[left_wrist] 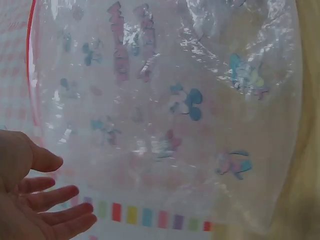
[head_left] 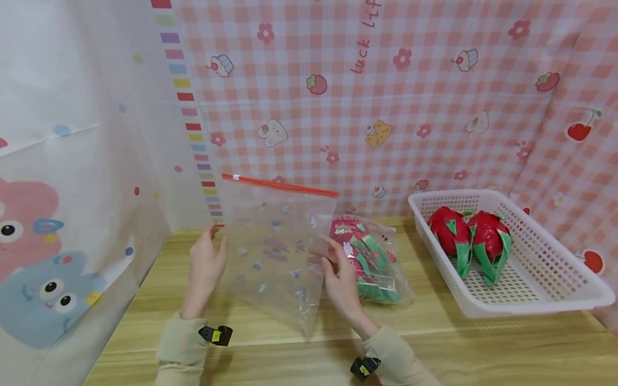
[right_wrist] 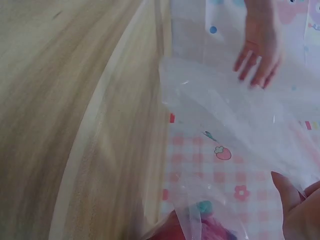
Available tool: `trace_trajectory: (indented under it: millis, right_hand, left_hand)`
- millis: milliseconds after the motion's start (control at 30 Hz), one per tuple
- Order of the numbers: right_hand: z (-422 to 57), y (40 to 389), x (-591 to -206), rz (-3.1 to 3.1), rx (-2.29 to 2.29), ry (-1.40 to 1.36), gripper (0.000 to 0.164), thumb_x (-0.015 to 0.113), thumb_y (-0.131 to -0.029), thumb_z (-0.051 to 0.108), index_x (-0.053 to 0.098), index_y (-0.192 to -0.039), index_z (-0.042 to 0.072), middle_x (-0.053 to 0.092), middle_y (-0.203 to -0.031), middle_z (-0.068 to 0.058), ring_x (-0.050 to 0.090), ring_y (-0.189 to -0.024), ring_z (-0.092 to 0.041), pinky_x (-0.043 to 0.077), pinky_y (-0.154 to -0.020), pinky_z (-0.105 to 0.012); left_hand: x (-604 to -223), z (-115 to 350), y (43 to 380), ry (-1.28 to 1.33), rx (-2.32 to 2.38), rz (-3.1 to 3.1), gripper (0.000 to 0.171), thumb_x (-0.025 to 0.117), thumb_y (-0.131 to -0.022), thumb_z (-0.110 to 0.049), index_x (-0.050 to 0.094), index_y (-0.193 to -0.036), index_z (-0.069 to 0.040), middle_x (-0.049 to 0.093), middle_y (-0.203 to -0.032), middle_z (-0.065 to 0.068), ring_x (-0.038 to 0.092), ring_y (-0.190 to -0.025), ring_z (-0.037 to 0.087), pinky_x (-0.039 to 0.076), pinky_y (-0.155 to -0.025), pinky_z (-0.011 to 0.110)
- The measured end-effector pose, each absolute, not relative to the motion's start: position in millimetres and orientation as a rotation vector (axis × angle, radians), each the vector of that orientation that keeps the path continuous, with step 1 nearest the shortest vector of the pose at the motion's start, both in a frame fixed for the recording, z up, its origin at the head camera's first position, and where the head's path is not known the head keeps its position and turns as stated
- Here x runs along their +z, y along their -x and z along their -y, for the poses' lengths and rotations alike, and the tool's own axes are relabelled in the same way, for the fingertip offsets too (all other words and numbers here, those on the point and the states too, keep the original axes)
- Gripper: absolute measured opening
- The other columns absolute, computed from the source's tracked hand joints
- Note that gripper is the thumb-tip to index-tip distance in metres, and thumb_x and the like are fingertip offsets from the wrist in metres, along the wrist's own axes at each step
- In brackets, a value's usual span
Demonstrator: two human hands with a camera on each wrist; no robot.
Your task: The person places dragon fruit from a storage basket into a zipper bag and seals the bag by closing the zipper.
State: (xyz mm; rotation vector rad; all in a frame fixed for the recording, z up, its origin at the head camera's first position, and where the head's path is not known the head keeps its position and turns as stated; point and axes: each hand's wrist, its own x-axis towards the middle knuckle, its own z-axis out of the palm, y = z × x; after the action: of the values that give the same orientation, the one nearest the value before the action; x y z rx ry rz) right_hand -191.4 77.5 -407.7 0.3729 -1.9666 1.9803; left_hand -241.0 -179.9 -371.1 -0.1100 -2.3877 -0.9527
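A clear zip bag [head_left: 275,230] with small cartoon prints stands upright over the table, its red slider strip along the top. My right hand [head_left: 344,281] pinches the bag's right edge, thumb in front and fingers behind the film. In the right wrist view the thumb and fingers [right_wrist: 302,212] meet at the plastic. Beside the bag's left edge my left hand [head_left: 206,262] has its fingers loosely spread and holds nothing. The left wrist view shows that palm [left_wrist: 20,210] turned toward the bag, fingers relaxed.
Behind my right hand lies a filled clear bag [head_left: 374,252] of red and green things. A white perforated basket [head_left: 531,308] at the right holds two red, green-leaved dragon fruits [head_left: 488,233]. The wooden table [head_left: 275,364] meets patterned cloth [head_left: 309,123] at the back.
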Motion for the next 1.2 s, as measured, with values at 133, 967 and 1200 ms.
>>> trace_trajectory:
  millis: [133, 967, 1200]
  right_hand:
    - [-75.1, 188.9, -410.3, 1.929, 1.909, -0.405, 0.045, 0.042, -0.096, -0.006, 0.048, -0.135, 0.015, 0.066, -0.116, -0.02, 0.066, -0.103, -0.034, 0.056, -0.08, -0.029]
    - [-55.8, 170.6, -422.6, 1.858, 1.349, -0.58, 0.04, 0.05, -0.092, -0.009, 0.054, -0.128, 0.009, 0.073, -0.103, -0.013, 0.07, -0.077, -0.024, 0.035, -0.045, -0.009]
    - [-54.5, 169.8, -425.1, 1.848, 1.362, -0.614, 0.041, 0.05, -0.09, -0.013, 0.054, -0.126, 0.006, 0.072, -0.105, -0.016, 0.068, -0.071, -0.023, 0.036, -0.045, -0.01]
  left_hand:
    - [-354.9, 161.6, 243.2, 0.237, -0.839, 2.24, 0.031, 0.054, -0.092, -0.002, 0.055, -0.121, 0.009, 0.063, -0.116, 0.027, 0.06, -0.105, 0.043, 0.049, -0.088, 0.052]
    - [-317.6, 96.1, 286.2, 0.938, -0.42, 2.017, 0.03, 0.065, -0.084, 0.006, 0.062, -0.113, 0.0, 0.065, -0.116, 0.016, 0.057, -0.117, 0.033, 0.045, -0.103, 0.039]
    - [-315.4, 93.4, 283.6, 0.99, -0.325, 2.032, 0.042, 0.058, -0.084, 0.013, 0.06, -0.123, -0.003, 0.065, -0.121, 0.013, 0.054, -0.123, 0.032, 0.045, -0.103, 0.04]
